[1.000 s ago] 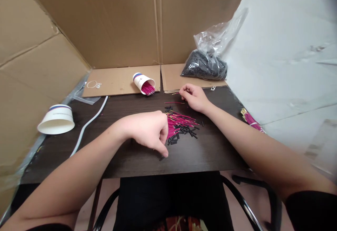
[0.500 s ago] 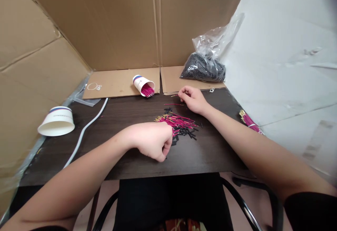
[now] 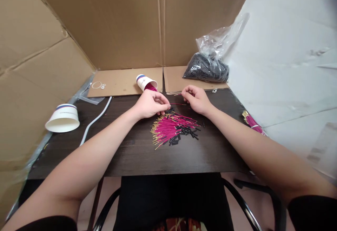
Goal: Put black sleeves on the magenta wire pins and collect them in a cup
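Observation:
My left hand [image 3: 152, 104] is closed in a pinch above the back of the pile; whatever its fingertips hold is too small to make out. A thin magenta wire [image 3: 178, 94] with a gold-coloured end sticks out leftward from the pinched fingers of my right hand [image 3: 196, 99]. Another wire [image 3: 177, 104] lies between the two hands. Below them, many magenta wires [image 3: 167, 129] with gold-coloured tips are fanned on the dark table [image 3: 131, 160]. Short black tubes [image 3: 188, 131] lie along the right and front of the wires, and some lie behind them.
A tipped paper cup [image 3: 144, 81] holds more wires at the back. Another cup [image 3: 63, 118] stands upside down at left, near a white cable [image 3: 96, 118]. At back right is a bag of black tubes [image 3: 206, 67]; a tied wire bundle [image 3: 252, 123] lies at the right edge.
My left hand has moved up and away from the front of the pile, uncovering the fanned wires. It is now close to my right hand, which stays nearly where it was, still pinching a wire.

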Motion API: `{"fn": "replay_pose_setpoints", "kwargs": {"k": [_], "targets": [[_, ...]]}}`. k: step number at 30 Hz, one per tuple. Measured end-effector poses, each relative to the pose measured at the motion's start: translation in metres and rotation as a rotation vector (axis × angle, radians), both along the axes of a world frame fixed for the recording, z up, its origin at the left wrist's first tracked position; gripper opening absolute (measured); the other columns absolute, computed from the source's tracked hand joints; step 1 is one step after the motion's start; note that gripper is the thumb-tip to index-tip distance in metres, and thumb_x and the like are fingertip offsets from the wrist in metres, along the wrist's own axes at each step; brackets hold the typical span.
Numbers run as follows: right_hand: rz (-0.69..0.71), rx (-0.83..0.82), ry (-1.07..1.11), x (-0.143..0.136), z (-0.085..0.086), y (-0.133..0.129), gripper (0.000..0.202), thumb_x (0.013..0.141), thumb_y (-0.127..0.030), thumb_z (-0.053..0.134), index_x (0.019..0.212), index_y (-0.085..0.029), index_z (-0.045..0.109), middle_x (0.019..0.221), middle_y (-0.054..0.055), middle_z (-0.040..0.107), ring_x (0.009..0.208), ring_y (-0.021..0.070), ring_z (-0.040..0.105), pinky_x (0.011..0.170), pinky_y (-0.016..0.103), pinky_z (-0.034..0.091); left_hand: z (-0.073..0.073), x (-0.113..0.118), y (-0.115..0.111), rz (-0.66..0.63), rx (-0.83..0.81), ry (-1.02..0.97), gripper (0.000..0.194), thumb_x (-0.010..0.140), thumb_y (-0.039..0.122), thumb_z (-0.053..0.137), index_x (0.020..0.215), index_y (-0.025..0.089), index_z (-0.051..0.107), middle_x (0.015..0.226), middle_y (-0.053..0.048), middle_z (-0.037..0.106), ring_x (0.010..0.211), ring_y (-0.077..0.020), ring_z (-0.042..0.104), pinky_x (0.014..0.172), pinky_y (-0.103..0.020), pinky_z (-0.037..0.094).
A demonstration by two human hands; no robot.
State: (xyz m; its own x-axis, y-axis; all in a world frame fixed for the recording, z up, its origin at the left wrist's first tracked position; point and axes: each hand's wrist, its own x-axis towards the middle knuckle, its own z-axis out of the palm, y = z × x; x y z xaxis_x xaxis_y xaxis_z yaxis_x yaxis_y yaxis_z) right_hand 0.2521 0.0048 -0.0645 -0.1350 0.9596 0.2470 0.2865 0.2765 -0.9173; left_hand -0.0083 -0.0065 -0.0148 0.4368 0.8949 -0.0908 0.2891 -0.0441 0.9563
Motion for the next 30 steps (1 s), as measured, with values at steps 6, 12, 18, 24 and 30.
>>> {"fn": "replay_pose_setpoints", "kwargs": {"k": [6,12,18,24,30], "targets": [[-0.042,0.144,-0.012,-0.005,0.009,-0.013,0.03,0.098,-0.052,0.071,0.09,-0.023,0.068,0.078,0.002,0.066,0.072,0.0182,0.055,0.073,0.036,0.045,-0.023,0.01,0.002,0.078,-0.005,-0.1,0.025,0.092,0.015,0.089,0.116,0.007,0.088,0.083,-0.012,0.085,0.066,-0.0151,0.077,0.065,-0.029,0.066],[-0.079,0.228,-0.121,-0.009,0.015,-0.024,0.03,0.101,-0.051,0.069,0.089,-0.024,0.069,0.077,0.003,0.066,0.071,0.0191,0.055,0.073,0.036,0.045,-0.026,0.014,0.002,0.129,-0.01,-0.121,0.01,0.098,0.01,0.084,0.108,0.009,0.086,0.075,-0.007,0.081,0.056,-0.011,0.069,0.06,-0.025,0.06],[-0.065,0.265,-0.176,-0.01,0.015,-0.027,0.024,0.102,-0.044,0.068,0.089,-0.023,0.069,0.077,0.003,0.067,0.069,0.0187,0.056,0.07,0.036,0.044,-0.024,0.014,0.0,0.131,0.007,-0.122,0.006,0.099,0.007,0.083,0.103,0.01,0.085,0.073,-0.005,0.078,0.056,-0.0102,0.067,0.057,-0.023,0.056],[-0.035,0.296,-0.193,-0.009,0.01,-0.025,0.02,0.102,-0.039,0.069,0.091,-0.022,0.07,0.075,0.002,0.068,0.068,0.0172,0.056,0.069,0.034,0.044,-0.026,0.014,0.001,0.129,0.005,-0.122,0.006,0.1,0.008,0.081,0.104,0.01,0.085,0.075,-0.006,0.079,0.058,-0.0106,0.067,0.055,-0.022,0.055],[-0.021,0.341,-0.186,-0.007,0.005,-0.022,0.017,0.102,-0.034,0.067,0.091,-0.021,0.07,0.074,0.001,0.068,0.065,0.0157,0.057,0.066,0.032,0.045,-0.027,0.015,0.002,0.133,0.022,-0.109,0.008,0.099,0.007,0.081,0.104,0.011,0.086,0.08,-0.008,0.082,0.058,-0.0108,0.067,0.056,-0.023,0.056]]}}
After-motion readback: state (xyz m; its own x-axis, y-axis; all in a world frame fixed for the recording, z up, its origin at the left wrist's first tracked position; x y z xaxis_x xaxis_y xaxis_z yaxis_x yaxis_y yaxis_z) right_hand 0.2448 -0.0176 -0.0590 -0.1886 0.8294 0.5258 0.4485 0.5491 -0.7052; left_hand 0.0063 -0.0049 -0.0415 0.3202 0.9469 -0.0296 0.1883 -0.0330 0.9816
